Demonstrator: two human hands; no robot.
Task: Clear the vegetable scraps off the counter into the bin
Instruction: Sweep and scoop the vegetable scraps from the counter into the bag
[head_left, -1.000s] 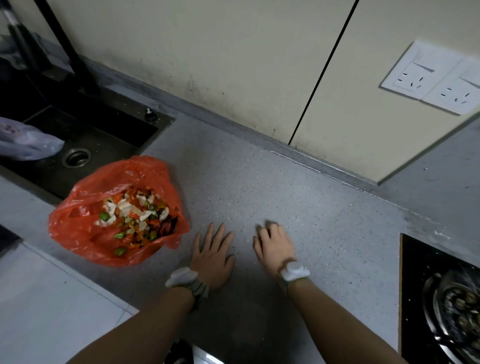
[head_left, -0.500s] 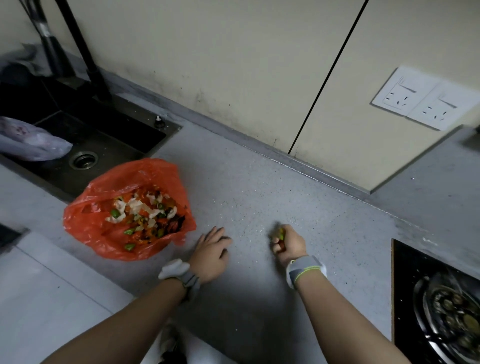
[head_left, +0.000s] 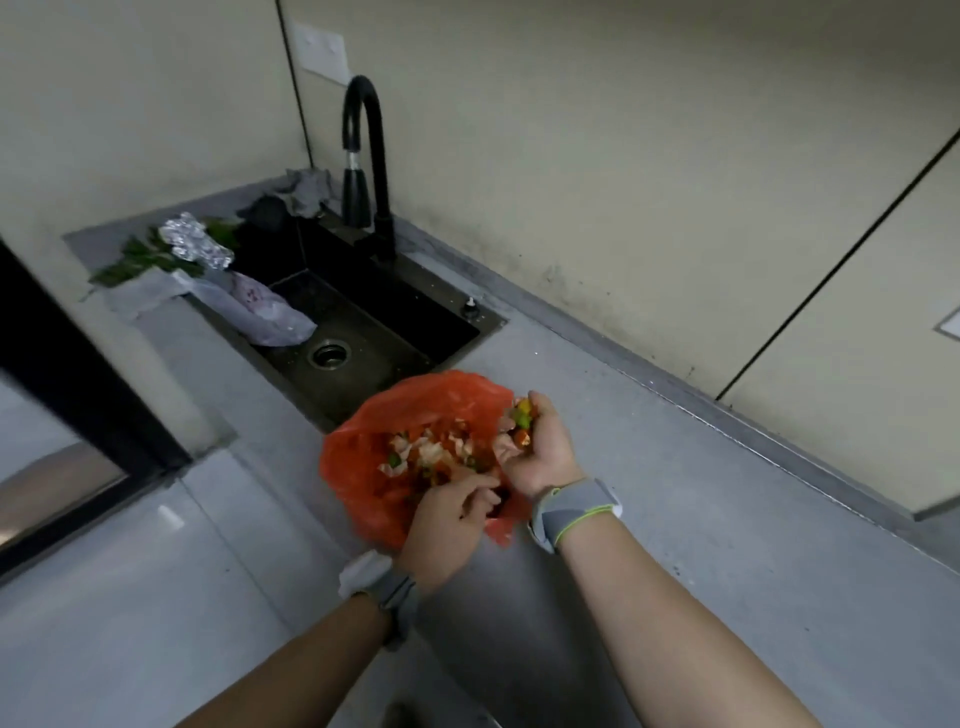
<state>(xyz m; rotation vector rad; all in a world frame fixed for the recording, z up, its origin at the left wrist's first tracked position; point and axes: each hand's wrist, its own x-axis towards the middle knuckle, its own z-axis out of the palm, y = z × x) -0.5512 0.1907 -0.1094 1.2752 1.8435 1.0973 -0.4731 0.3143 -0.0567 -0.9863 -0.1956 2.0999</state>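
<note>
Some scraps (head_left: 519, 419) held over bag (head_left: 363, 421) — sink rim (head_left: 491, 323) beside.

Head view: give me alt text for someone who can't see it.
The right hand holds a clump of vegetable scraps over an open red plastic bag of scraps on the grey counter; the left hand holds the bag's near edge. A black sink lies behind.

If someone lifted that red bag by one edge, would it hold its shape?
Probably not: the red bag looks thin and crumpled, so it would likely sag. The vegetable scraps piled loosely inside would probably slide to the low side and might spill.
</note>
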